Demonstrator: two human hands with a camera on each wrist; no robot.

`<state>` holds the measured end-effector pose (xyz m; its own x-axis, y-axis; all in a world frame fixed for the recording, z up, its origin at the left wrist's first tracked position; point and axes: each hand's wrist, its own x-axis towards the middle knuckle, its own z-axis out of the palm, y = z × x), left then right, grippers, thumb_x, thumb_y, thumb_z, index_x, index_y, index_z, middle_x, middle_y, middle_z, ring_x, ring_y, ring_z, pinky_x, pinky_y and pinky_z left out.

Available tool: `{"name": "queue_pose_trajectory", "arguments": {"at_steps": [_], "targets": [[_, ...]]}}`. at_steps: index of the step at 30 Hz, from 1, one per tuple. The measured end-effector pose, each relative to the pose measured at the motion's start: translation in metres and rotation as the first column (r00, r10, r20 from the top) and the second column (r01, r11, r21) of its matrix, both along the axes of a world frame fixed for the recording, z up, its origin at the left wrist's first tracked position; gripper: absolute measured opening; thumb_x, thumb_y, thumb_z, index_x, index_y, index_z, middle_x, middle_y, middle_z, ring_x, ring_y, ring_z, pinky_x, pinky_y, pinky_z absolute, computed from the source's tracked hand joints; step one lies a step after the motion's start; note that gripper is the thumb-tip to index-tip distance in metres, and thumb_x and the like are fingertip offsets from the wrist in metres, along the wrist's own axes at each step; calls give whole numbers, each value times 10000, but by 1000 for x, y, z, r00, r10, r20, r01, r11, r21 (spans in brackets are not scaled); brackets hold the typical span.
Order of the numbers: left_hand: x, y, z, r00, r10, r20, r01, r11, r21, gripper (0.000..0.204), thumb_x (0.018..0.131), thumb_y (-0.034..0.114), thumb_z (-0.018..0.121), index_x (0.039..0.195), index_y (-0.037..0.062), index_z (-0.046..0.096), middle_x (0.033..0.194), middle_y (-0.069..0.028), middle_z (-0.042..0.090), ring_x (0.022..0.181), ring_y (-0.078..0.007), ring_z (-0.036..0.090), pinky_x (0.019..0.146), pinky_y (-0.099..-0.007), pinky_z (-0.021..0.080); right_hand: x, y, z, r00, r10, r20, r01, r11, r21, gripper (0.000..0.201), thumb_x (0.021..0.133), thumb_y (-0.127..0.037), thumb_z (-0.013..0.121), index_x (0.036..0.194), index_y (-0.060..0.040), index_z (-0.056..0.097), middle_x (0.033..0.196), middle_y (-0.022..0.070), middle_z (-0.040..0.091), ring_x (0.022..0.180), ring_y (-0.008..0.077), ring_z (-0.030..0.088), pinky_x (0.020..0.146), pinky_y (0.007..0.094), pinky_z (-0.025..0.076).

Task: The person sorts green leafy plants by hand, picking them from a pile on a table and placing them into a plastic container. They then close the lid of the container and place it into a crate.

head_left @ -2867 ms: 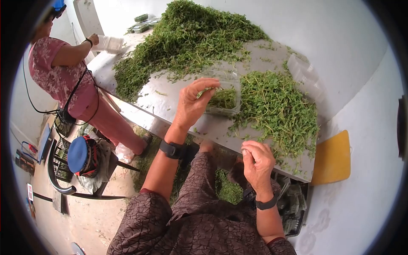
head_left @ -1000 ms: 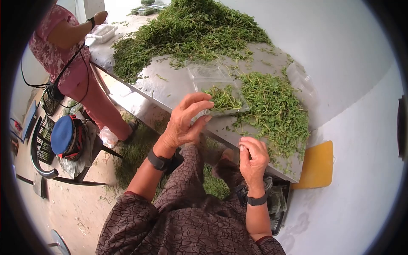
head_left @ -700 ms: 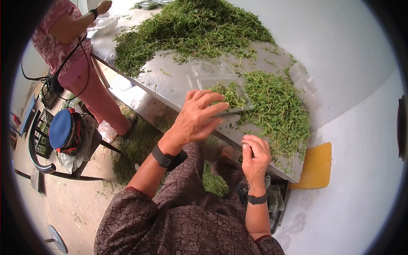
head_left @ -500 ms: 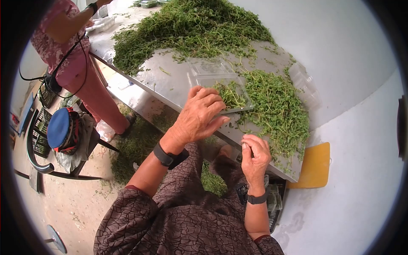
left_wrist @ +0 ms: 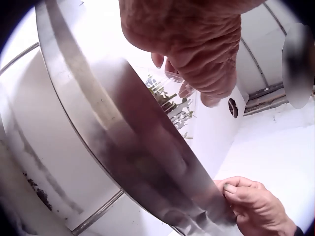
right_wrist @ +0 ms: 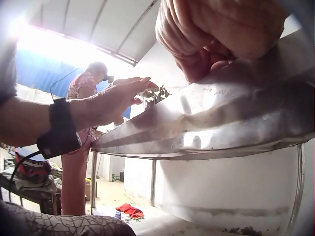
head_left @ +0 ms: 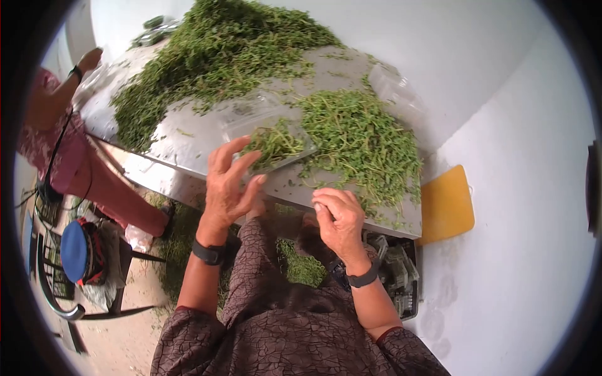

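Observation:
A clear plastic clamshell box (head_left: 295, 158) lies on the metal table with its lid (head_left: 246, 113) folded back. Leafy green stems (head_left: 276, 139) lie in it. My left hand (head_left: 226, 185) is at the box's near left side, fingers spread and thumb apart, fingertips right by its rim. In the left wrist view, the box's clear edge (left_wrist: 173, 76) shows beside those fingers. My right hand (head_left: 340, 222) hovers at the table's front edge, fingers curled and thumb against the index finger, with nothing visible between them. A loose pile of the greens (head_left: 364, 147) lies just beyond it.
A bigger heap of greens (head_left: 219, 56) covers the table's back. Nested clear boxes (head_left: 398, 94) lean by the wall at right. A yellow board (head_left: 446, 205) stands at the table's right end. Another person (head_left: 69, 156) stands at left, near a chair bearing a blue cap (head_left: 75, 252).
My left hand has gone from over the box to its near left side, its fingers spreading. The right hand keeps its curl. The head view has turned right, shifting the scene left.

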<state>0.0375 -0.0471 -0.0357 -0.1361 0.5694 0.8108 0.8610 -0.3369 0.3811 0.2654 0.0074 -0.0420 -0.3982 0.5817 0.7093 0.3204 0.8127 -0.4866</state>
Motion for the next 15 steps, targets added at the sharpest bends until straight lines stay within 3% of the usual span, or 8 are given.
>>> {"name": "queue_pose_trajectory", "arguments": {"at_steps": [5,7,9,11,14,15], "targets": [[-7,-4,-3,989,70,-130,-66,997,33,447,806,368,676,1122,52,653,1309,-135,512,1135,-311,492,933,-416,416,3,0,-3,999,38,-19,-39,998,-44,137,741,38,652,858,-33,659,963,68,687,823,265,625,699,347,518],[-10,1,-9,996,45,79,-51,996,74,462,849,399,637,1149,47,632,1295,-151,506,1139,-304,500,929,-411,421,5,0,0,999,48,-8,-49,998,-47,121,761,38,643,864,-23,660,971,82,688,820,254,633,698,344,523],[-10,3,-8,993,73,95,-82,993,90,471,862,415,620,1152,44,627,1284,-157,506,1121,-302,504,921,-410,427,8,-1,6,998,63,9,-62,997,-52,107,780,38,633,869,-14,660,978,95,688,818,242,642,698,340,528],[-9,5,-8,988,103,112,-115,988,101,481,875,431,603,1155,40,621,1273,-162,506,1103,-299,509,913,-409,433,14,-2,19,986,101,-132,-141,927,-348,106,826,33,609,910,10,668,1008,132,686,820,202,659,686,310,537],[-10,6,-7,944,1,330,-15,999,37,447,917,387,560,1176,25,595,1245,-140,517,756,-178,530,739,-324,470,32,19,49,998,-4,-55,-1,997,-82,152,844,24,609,980,29,678,1012,156,688,798,173,666,652,269,533],[-18,14,-14,967,6,256,-35,993,109,405,929,329,563,1188,18,581,1238,-125,515,666,-125,493,667,-283,453,37,25,62,997,-57,-61,50,993,-110,144,843,24,609,968,31,680,1005,151,692,788,168,664,643,268,531]]}}
